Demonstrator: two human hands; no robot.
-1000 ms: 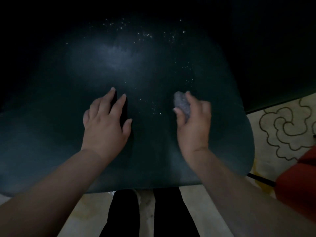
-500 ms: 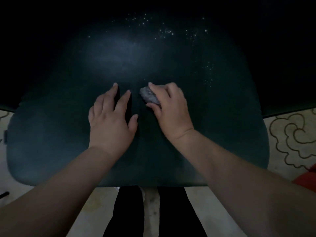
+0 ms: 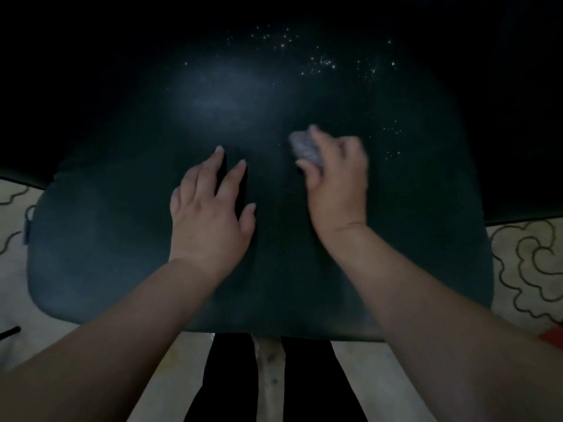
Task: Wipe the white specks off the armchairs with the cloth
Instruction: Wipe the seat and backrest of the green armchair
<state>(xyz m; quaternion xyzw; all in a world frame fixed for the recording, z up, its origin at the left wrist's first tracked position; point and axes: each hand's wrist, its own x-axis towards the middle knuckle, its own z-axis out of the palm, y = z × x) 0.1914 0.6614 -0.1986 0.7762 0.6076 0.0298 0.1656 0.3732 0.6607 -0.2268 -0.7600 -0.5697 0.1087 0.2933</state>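
A dark green armchair seat cushion [image 3: 106,254] fills the middle of the view. White specks [image 3: 323,62] are scattered along its far part, and a smaller group [image 3: 393,138] lies to the right. My right hand [image 3: 338,181] grips a bunched grey cloth [image 3: 304,147] against the cushion, just left of the smaller group. My left hand [image 3: 210,214] rests flat on the cushion with its fingers spread, a short way left of the cloth. A pale smear [image 3: 219,95] shows on the cushion beyond my left hand.
A cream carpet with dark swirl lines [image 3: 533,269] lies on both sides of the chair. My dark trouser legs [image 3: 274,379] stand against the cushion's front edge. Something red [image 3: 553,338] shows at the right edge. The chair's back is lost in darkness.
My right hand has swept the cloth left to the middle of the cushion and back to the right. The specks near the centre are gone. My left hand has stayed put.
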